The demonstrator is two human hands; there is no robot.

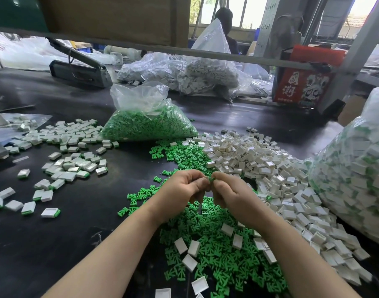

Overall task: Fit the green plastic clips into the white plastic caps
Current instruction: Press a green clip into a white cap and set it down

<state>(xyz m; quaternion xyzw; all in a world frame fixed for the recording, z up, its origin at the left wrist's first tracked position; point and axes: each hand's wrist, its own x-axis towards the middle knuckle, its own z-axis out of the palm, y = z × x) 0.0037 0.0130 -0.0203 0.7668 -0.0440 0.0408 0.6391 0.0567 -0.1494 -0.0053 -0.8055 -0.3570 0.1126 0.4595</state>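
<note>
My left hand (182, 191) and my right hand (231, 195) meet fingertip to fingertip above the dark table. Between them sits a small green clip (210, 179), pinched by my right fingers, and my left fingers curl round something mostly hidden that touches it. Loose green clips (208, 237) are heaped under my wrists. A large pile of empty white caps (259, 166) spreads to the right. Caps with green clips fitted (70, 164) lie scattered on the left.
A clear bag of green clips (145, 123) stands behind the piles. A big bag of fitted caps (356, 173) fills the right edge. Bags of white parts (197, 74), a grey tool (81, 69) and a red box (302, 82) sit at the back. A person sits beyond.
</note>
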